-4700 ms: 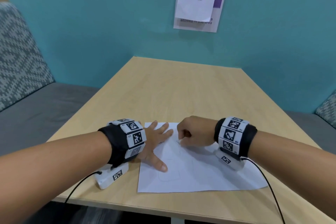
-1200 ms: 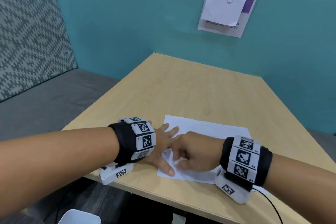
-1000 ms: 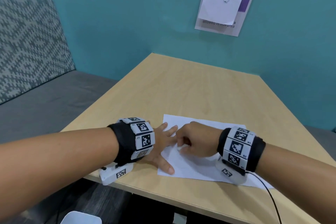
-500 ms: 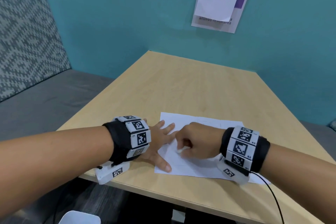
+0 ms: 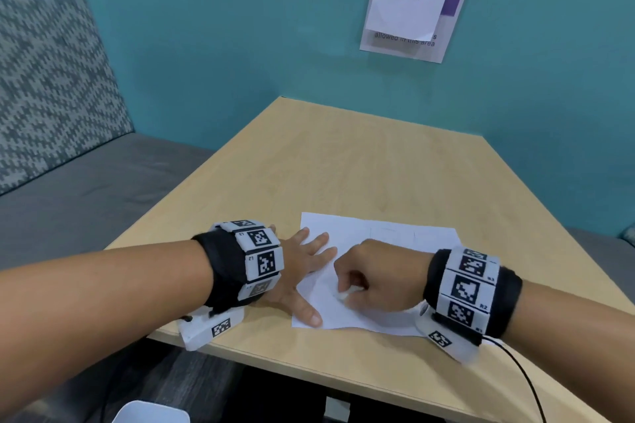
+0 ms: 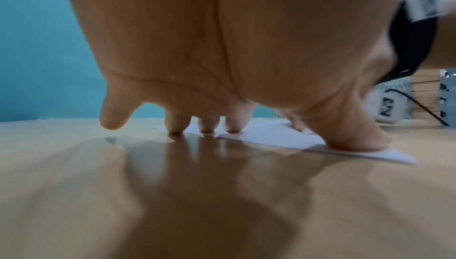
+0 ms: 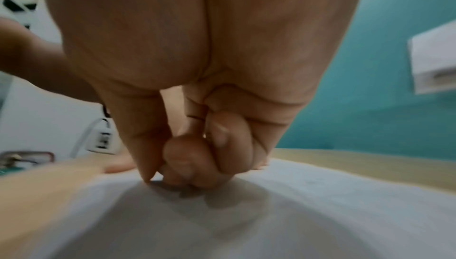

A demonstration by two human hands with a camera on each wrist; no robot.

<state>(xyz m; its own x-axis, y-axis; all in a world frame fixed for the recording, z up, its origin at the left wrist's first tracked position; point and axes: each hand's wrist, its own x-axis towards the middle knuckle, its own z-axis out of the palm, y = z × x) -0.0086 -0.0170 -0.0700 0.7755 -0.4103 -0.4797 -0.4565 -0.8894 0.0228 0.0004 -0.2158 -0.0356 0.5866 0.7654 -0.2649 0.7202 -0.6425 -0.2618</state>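
Note:
A white sheet of paper (image 5: 395,240) with faint pencil lines lies on the wooden table (image 5: 343,165) near its front edge. My left hand (image 5: 309,271) lies flat and spread on the sheet's left edge. In the left wrist view its fingertips (image 6: 207,126) and thumb (image 6: 355,138) press down on the paper (image 6: 271,136). My right hand (image 5: 347,290) is curled into a fist on the sheet, just right of the left hand. It pinches a small white object (image 5: 343,296) against the paper. In the right wrist view the curled fingers (image 7: 182,161) hide that object; the paper (image 7: 271,214) fills the foreground.
A teal wall with a paper-covered sign (image 5: 412,15) stands behind the table. A grey bench seat (image 5: 68,189) with a patterned cushion (image 5: 44,79) runs along the left. A black cable (image 5: 525,378) trails from my right wrist over the table's front edge. A white thing (image 5: 151,412) shows below.
My right fist has slid back and forth over the left part of the sheet, pinching the white object. The left hand has stayed flat on the paper's edge.

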